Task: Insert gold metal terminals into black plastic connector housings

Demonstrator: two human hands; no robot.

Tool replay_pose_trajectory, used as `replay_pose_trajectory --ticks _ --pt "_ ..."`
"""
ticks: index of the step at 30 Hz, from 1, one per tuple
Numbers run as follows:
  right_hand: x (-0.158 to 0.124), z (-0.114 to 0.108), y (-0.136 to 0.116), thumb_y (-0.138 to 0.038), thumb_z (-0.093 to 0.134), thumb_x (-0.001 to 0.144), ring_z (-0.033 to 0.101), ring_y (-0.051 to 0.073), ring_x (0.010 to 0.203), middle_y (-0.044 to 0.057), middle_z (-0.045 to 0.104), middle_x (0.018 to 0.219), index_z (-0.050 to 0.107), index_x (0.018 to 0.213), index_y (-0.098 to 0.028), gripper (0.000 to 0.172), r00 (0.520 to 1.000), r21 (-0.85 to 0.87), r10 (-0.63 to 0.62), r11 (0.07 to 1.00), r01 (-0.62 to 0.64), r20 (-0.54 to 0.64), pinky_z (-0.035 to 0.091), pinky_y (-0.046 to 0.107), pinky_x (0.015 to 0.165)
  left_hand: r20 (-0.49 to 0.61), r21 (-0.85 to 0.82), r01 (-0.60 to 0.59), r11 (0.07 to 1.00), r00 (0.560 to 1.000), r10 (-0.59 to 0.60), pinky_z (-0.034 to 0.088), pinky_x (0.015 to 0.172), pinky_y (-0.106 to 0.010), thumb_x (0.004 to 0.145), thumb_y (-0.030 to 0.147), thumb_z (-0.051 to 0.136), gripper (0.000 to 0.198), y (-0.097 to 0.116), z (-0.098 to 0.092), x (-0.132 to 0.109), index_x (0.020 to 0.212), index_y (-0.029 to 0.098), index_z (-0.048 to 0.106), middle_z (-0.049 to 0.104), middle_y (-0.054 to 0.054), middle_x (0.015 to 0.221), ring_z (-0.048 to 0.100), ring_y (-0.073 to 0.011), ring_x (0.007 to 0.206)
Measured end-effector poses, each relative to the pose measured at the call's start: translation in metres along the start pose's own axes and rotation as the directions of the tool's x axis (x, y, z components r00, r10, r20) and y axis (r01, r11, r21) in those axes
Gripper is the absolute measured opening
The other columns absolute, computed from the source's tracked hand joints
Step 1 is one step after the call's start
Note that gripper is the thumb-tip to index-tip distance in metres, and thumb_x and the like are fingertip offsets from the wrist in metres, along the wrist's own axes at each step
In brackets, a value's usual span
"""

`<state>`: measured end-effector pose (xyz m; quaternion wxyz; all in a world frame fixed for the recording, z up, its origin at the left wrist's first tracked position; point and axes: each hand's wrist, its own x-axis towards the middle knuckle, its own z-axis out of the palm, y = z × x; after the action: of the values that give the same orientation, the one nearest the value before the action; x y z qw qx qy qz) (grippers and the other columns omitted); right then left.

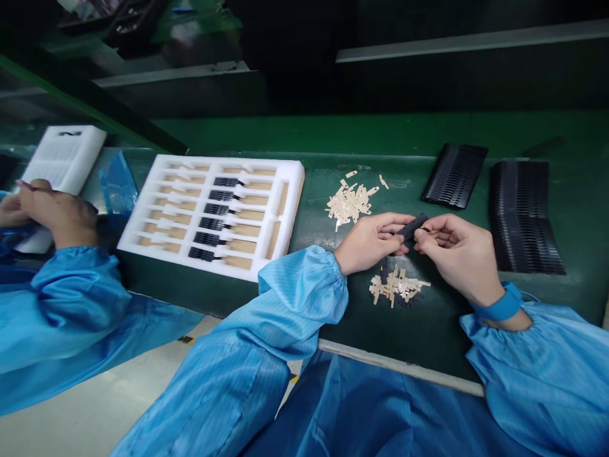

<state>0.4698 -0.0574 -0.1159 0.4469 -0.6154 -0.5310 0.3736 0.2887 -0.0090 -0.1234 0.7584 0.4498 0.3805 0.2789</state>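
A small black part [413,225] is pinched between the thumb and fingers of my left hand [371,241]. The fingertips of my right hand [457,251] are closed together at the right end of that part; what they grip there is too small to make out. Just below my hands lies a pile of pale flat pieces [397,285] with some dark bits among them. A second pile of pale pieces [349,202] lies beyond my left hand.
A white foam tray [280,254] at the left holds several black parts in its slots. Two stacks of black ribbed parts [455,176] [523,216] lie at the right. At the far left are a co-worker's hands [61,212], a white tray [66,155] and a blue sheet [117,184].
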Motion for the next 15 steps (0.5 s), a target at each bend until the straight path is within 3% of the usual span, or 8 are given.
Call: replay_pose_trajectory --ticks 10,15 --pt "-0.0015 0.0000 0.0016 -0.032 0.077 0.082 0.069 0.016 0.062 0.000 0.069 0.069 0.065 0.080 -0.023 0.014 1.000 -0.039 -0.028 0.999 0.028 -0.005 0.057 0.028 0.061 0.017 -0.002 -0.002 1.000 1.000 0.002 0.061 0.078 -0.024 0.082 0.000 0.067 0.044 0.0018 0.0012 -0.0005 0.125 0.010 0.070 0.078 -0.009 0.099 0.072 -0.0093 0.073" --pt "-0.0032 -0.0002 0.0003 -0.026 0.073 0.086 0.066 0.014 0.061 -0.001 0.069 0.071 0.066 0.083 -0.023 0.008 0.991 -0.173 -0.131 0.976 0.129 0.002 0.055 0.027 0.060 -0.006 0.006 0.000 1.000 1.000 0.000 0.060 0.073 -0.021 0.082 -0.005 0.062 0.043 0.0012 0.0043 -0.0008 0.122 0.010 0.067 0.076 -0.007 0.098 0.071 -0.0073 0.071"
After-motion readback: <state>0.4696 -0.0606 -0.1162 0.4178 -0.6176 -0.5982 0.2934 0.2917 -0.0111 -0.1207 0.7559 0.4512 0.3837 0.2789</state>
